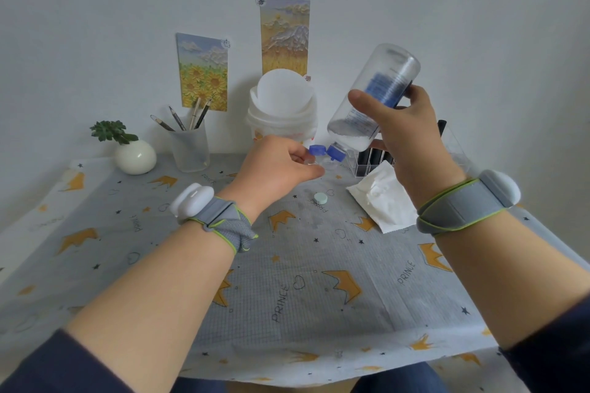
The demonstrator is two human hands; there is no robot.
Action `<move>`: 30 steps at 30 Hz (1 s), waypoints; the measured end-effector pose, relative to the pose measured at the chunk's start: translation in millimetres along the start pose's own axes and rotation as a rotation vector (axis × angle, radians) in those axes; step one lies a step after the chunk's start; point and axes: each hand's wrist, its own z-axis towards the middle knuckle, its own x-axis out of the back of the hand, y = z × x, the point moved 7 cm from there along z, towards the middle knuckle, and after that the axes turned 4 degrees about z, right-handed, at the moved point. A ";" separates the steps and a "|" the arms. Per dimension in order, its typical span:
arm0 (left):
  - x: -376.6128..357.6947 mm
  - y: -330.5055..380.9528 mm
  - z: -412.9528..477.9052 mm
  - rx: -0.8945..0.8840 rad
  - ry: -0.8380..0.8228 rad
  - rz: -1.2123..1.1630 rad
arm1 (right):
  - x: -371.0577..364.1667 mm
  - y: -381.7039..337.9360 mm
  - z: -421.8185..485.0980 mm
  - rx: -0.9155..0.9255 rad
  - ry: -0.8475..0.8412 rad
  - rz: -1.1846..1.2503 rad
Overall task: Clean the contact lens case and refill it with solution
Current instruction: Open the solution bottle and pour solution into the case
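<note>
My right hand (405,134) grips a clear solution bottle (373,96) tipped nozzle-down, with its blue flip cap (336,151) hanging open. My left hand (274,163) pinches a small clear contact lens case (322,163) just above the table, right under the bottle's nozzle. The case is largely hidden by my fingers. A blue cap (316,149) shows at my left fingertips, touching the case. A pale green round cap (320,198) lies loose on the cloth in front of my left hand.
A crumpled white tissue (383,201) lies right of centre. Behind stand a white lidded bucket (282,115), a cup of pencils (189,147), a plant in a white pot (135,156) and a clear organiser (370,163). Crown-patterned cloth (287,281) covers the table.
</note>
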 end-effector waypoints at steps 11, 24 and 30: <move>-3.0 -1.1 -1.4 0.015 -0.014 -0.035 | -2.2 0.0 1.3 0.035 -0.012 -0.017; -3.7 -1.6 -1.2 0.019 -0.013 -0.018 | -1.6 0.5 1.9 0.037 -0.011 -0.004; -3.3 -1.3 -2.5 0.021 -0.006 -0.002 | 3.8 9.8 1.8 -0.062 0.007 0.107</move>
